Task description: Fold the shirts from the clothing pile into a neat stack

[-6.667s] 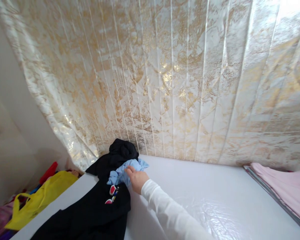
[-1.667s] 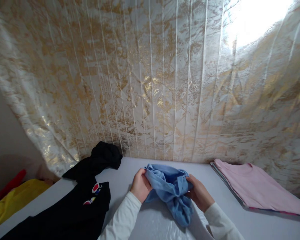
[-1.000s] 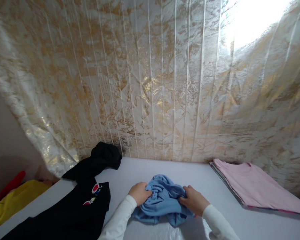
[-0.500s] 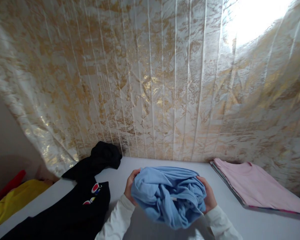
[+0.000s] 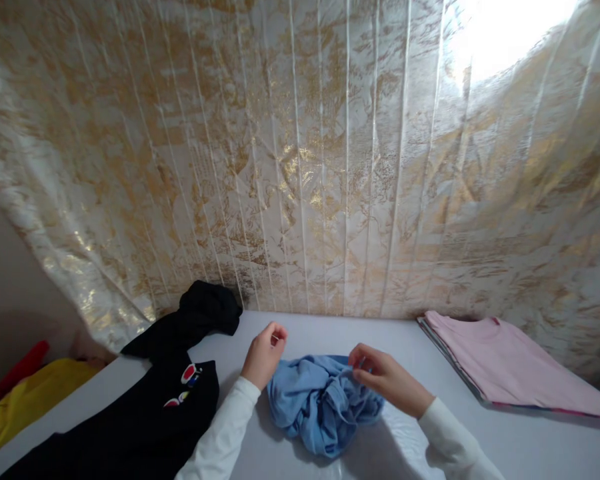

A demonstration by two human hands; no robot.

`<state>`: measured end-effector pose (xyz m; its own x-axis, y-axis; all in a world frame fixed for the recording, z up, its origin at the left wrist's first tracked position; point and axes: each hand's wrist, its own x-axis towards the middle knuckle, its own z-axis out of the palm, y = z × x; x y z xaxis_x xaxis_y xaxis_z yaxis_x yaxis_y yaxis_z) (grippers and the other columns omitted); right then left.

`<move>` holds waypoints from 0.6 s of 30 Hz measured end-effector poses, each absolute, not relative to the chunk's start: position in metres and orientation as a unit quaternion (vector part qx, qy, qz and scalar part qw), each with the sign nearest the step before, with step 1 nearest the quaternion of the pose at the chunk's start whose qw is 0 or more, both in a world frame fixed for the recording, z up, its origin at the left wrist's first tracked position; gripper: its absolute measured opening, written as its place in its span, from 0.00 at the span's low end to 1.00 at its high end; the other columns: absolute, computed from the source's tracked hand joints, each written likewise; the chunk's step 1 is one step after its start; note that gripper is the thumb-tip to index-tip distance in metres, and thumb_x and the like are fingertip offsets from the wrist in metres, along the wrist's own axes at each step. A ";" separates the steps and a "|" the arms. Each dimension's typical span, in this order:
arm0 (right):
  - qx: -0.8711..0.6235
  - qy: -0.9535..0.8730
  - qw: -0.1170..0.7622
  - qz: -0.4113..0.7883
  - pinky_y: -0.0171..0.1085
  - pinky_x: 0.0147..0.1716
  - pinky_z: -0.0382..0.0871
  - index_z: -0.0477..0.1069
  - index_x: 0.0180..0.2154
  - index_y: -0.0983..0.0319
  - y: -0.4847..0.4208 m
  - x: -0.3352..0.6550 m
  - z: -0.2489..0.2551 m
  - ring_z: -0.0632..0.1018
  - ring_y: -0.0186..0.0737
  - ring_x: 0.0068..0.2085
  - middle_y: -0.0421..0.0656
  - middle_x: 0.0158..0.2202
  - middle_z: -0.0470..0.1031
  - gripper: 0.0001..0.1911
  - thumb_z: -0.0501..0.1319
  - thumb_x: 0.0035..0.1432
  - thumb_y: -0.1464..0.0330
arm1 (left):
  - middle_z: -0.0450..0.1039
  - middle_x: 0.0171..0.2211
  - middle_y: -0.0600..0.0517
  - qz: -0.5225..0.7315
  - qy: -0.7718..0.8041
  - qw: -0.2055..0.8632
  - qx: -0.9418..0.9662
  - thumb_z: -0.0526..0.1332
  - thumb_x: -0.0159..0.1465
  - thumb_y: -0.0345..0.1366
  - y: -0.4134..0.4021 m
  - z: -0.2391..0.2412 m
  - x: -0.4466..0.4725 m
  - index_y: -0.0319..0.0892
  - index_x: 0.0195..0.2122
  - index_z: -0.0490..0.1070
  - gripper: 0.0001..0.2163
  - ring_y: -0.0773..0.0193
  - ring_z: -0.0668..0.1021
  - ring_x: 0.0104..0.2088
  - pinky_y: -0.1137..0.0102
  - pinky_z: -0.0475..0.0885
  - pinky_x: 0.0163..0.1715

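Observation:
A crumpled light blue garment [image 5: 320, 403] lies on the white table [image 5: 505, 447] in front of me. My left hand [image 5: 263, 355] hovers just above the garment's left edge. Its fingers are curled in and nothing shows in them. My right hand [image 5: 383, 377] is at the garment's upper right edge, thumb and fingers pinched together on a bit of the blue fabric. Both arms wear white sleeves.
A black garment [image 5: 170, 400] with a red and white print sprawls on the left of the table. A folded pink shirt [image 5: 500, 363] tops a flat stack at the right. A gold and white curtain [image 5: 300, 153] hangs behind. Yellow fabric [image 5: 30, 400] lies off the left edge.
Half a second ago both hands held the blue garment bunched up above the table. It now lies on the table, and my left hand has come off it.

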<state>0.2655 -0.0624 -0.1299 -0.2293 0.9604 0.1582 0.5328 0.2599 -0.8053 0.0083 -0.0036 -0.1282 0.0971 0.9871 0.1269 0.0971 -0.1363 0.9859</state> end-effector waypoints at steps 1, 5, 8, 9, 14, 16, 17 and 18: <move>-0.521 -0.749 0.295 0.283 0.35 0.34 0.63 0.68 0.34 0.59 -0.066 0.255 -0.131 0.70 0.38 0.34 0.40 0.33 0.70 0.10 0.57 0.46 0.67 | 0.69 0.24 0.56 0.437 0.453 0.472 0.617 0.58 0.49 0.27 -0.011 -0.124 0.014 0.43 0.27 0.69 0.06 0.65 0.71 0.25 0.73 0.65 0.29; -0.551 -0.780 0.248 0.163 0.37 0.40 0.61 0.68 0.35 0.59 -0.070 0.239 -0.137 0.70 0.43 0.41 0.43 0.37 0.70 0.14 0.57 0.41 0.71 | 0.73 0.29 0.52 0.209 0.398 0.411 0.793 0.58 0.51 0.29 -0.036 -0.122 0.032 0.44 0.30 0.73 0.07 0.58 0.75 0.32 0.69 0.67 0.34; -0.570 -0.724 0.342 0.187 0.36 0.36 0.62 0.66 0.33 0.58 -0.062 0.261 -0.136 0.70 0.39 0.34 0.39 0.30 0.70 0.09 0.52 0.46 0.70 | 0.72 0.37 0.49 0.220 0.457 0.268 0.819 0.58 0.48 0.25 -0.036 -0.128 0.031 0.45 0.32 0.73 0.12 0.54 0.74 0.40 0.66 0.64 0.43; -0.565 -0.703 0.378 0.211 0.35 0.34 0.62 0.65 0.32 0.58 -0.059 0.272 -0.136 0.70 0.38 0.32 0.38 0.29 0.70 0.08 0.51 0.47 0.69 | 0.72 0.37 0.49 0.230 0.476 0.247 0.812 0.58 0.48 0.24 -0.033 -0.129 0.029 0.45 0.33 0.72 0.13 0.54 0.73 0.41 0.65 0.63 0.44; -0.580 -0.679 0.397 0.211 0.39 0.41 0.63 0.65 0.29 0.58 -0.048 0.307 -0.140 0.72 0.43 0.40 0.41 0.34 0.72 0.11 0.50 0.39 0.73 | 0.72 0.32 0.51 0.223 0.502 0.232 0.803 0.61 0.47 0.26 -0.024 -0.132 0.021 0.46 0.28 0.70 0.08 0.53 0.72 0.40 0.65 0.63 0.42; -0.595 -0.686 0.378 0.180 0.41 0.43 0.62 0.66 0.30 0.58 -0.049 0.303 -0.142 0.71 0.44 0.41 0.42 0.35 0.72 0.12 0.50 0.39 0.73 | 0.71 0.31 0.50 0.217 0.510 0.219 0.803 0.63 0.47 0.29 -0.025 -0.133 0.023 0.45 0.25 0.68 0.06 0.52 0.71 0.39 0.64 0.63 0.41; -0.589 -0.695 0.370 0.182 0.41 0.43 0.62 0.66 0.31 0.58 -0.051 0.298 -0.141 0.72 0.43 0.41 0.42 0.35 0.72 0.12 0.51 0.41 0.73 | 0.70 0.31 0.50 0.215 0.514 0.211 0.803 0.64 0.47 0.30 -0.025 -0.135 0.025 0.44 0.24 0.68 0.06 0.52 0.71 0.40 0.64 0.63 0.41; -0.577 -0.708 0.360 0.190 0.41 0.42 0.63 0.66 0.33 0.58 -0.053 0.292 -0.140 0.72 0.43 0.40 0.42 0.35 0.72 0.12 0.51 0.43 0.73 | 0.70 0.33 0.49 0.213 0.517 0.203 0.804 0.65 0.46 0.30 -0.025 -0.136 0.026 0.44 0.24 0.68 0.06 0.51 0.70 0.40 0.63 0.62 0.41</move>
